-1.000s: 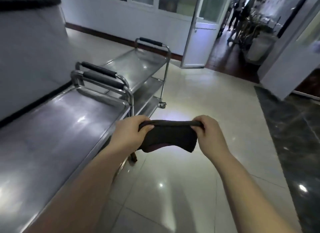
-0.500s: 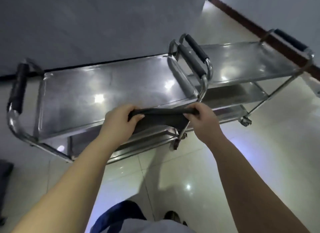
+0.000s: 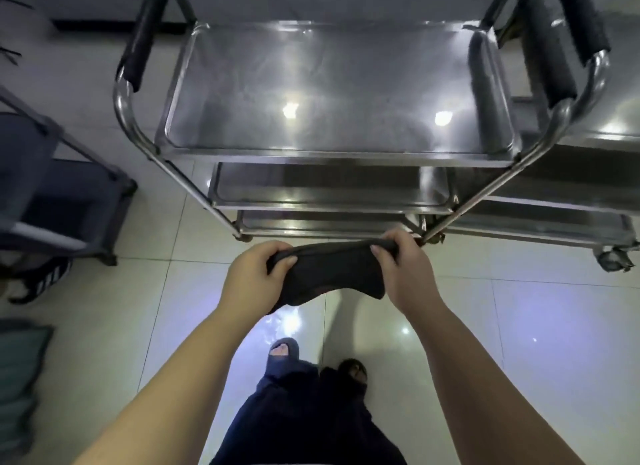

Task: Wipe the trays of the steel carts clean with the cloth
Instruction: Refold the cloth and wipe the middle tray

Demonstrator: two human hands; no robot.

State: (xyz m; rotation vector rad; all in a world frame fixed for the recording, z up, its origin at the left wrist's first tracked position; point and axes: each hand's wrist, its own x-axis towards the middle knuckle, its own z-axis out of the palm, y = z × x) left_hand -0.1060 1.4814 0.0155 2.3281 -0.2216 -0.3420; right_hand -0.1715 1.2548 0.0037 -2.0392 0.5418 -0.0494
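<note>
A dark cloth (image 3: 332,274) is stretched between my two hands, in front of me and above the tiled floor. My left hand (image 3: 254,277) grips its left end and my right hand (image 3: 403,272) grips its right end. Straight ahead stands a steel cart whose top tray (image 3: 332,84) is bare and shiny. Two lower trays (image 3: 329,191) show beneath it. Black padded handles (image 3: 142,39) sit at both ends of the cart. A second steel cart (image 3: 616,118) stands against it on the right, partly cut off by the frame edge.
A dark grey shelf rack (image 3: 52,194) stands at the left, with a striped slipper (image 3: 41,279) under it. A greenish mat (image 3: 20,381) lies at the lower left. My feet (image 3: 284,352) are on the glossy floor tiles. A caster wheel (image 3: 611,260) sits at the right.
The view has swung from the room and doorway down and left until it faces the first cart head-on. Both hands have kept the cloth stretched between them throughout.
</note>
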